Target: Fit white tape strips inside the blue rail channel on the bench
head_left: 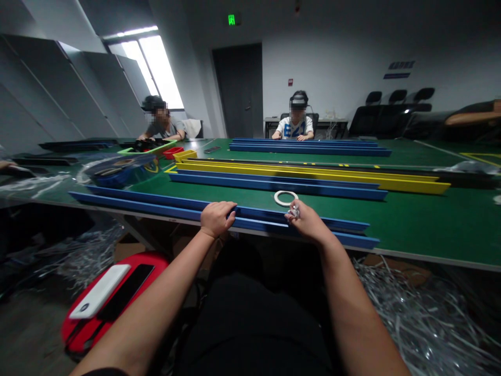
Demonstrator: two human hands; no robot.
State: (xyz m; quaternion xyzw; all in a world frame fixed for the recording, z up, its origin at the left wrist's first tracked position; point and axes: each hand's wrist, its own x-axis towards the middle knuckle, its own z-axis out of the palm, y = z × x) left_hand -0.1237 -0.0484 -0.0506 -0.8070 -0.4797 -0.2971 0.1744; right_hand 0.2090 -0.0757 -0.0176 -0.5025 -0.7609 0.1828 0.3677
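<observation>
— What sort of place do we see?
— A workshop, we'd say: a long green surface (415,222) carries blue channels (136,208) and yellow channels (415,185) across the middle.
— What else tells us?
— We see tangled pale strips (415,324) heaped at lower right, a person (296,128) seated at upper centre, an exit sign (231,20) at the top.

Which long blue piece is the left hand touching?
The long, straight blue channel at the near edge of the green tabletop; the left hand touches it. Other blue channels lie farther back.
</observation>
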